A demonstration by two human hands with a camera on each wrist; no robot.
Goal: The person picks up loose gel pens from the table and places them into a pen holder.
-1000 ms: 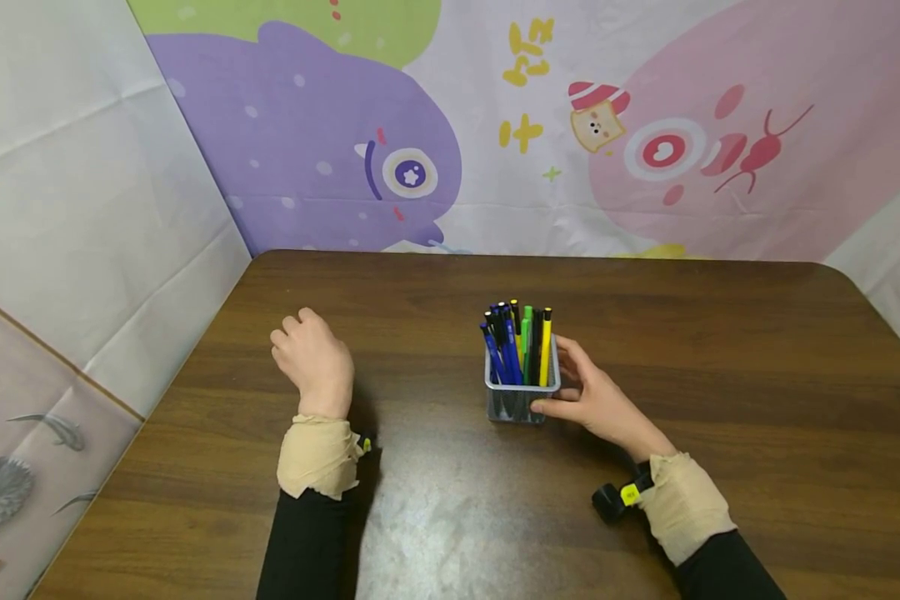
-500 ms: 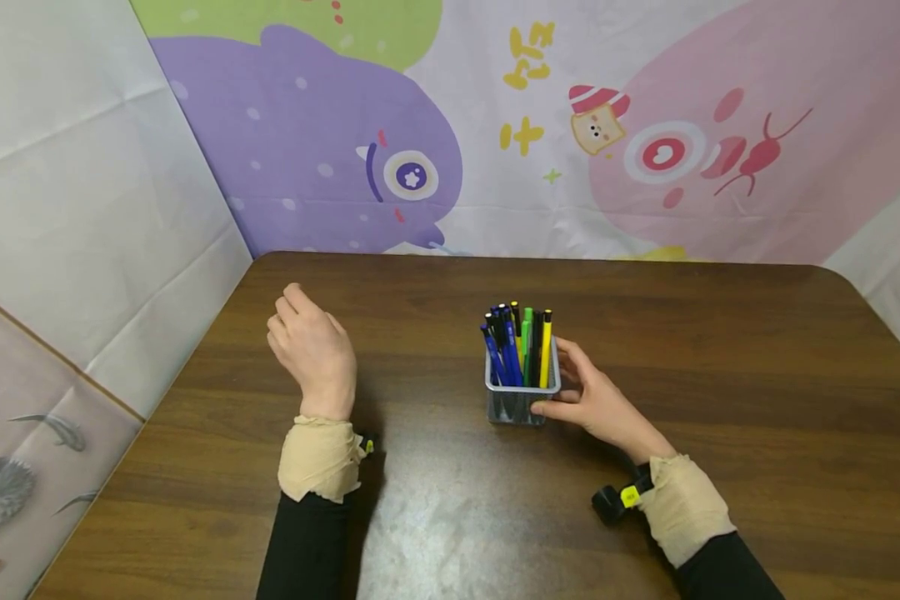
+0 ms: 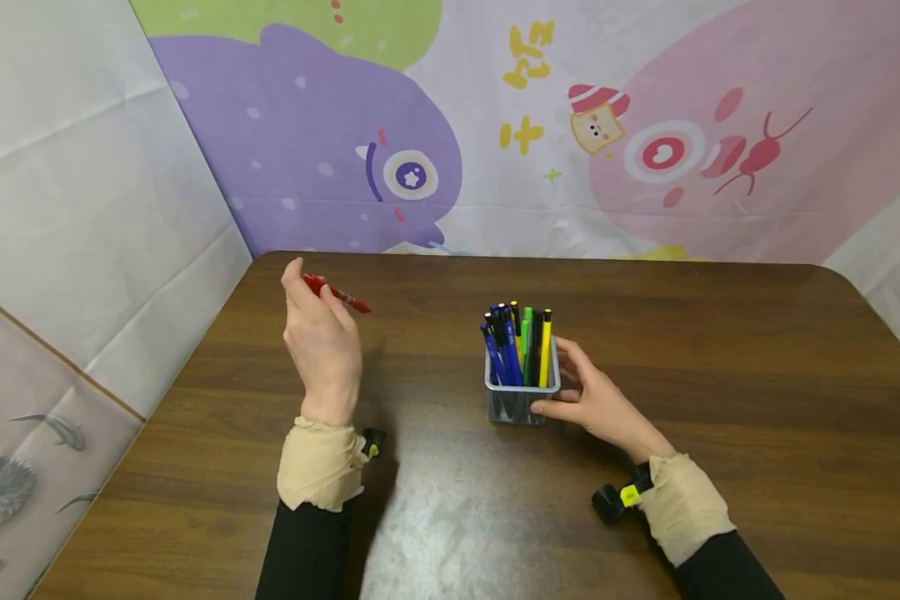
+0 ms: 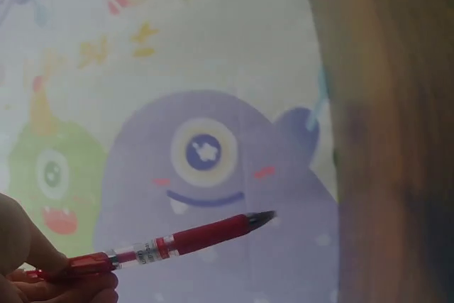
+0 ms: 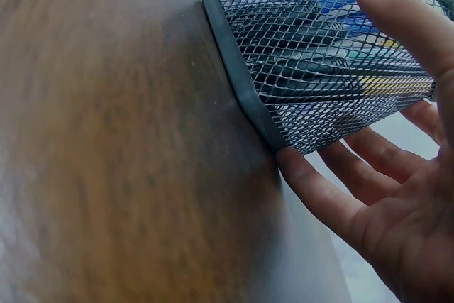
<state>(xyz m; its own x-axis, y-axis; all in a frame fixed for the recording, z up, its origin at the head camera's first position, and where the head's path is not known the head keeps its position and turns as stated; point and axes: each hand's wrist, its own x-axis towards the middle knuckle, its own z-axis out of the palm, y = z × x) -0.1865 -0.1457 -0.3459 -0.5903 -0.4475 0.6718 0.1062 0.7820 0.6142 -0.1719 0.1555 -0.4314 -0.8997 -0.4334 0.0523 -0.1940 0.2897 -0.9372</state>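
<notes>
In the head view my left hand (image 3: 321, 346) is raised over the left of the table and pinches a red pen (image 3: 351, 301) between thumb and fingers. The left wrist view shows the pen's clear middle and dark tip (image 4: 261, 219) pointing away from the fingers. My right hand (image 3: 603, 407) grips the right side of a square mesh pen holder (image 3: 516, 406), thumb at the front and fingers behind. Several blue, black, green and yellow pens (image 3: 512, 350) stand in it. In the right wrist view, fingers touch the mesh (image 5: 305, 54) and the base edge.
The brown wooden table (image 3: 450, 483) has rounded far corners. Behind it hangs a cloth with cartoon monsters (image 3: 330, 142), and a white cloth (image 3: 90, 167) hangs at the left. Both wrists carry a wrapped band with a small black camera (image 3: 609, 504).
My left hand has risen and moved away toward the far edge, turning so that the red pen now shows in it. The right hand and the pen holder have stayed put.
</notes>
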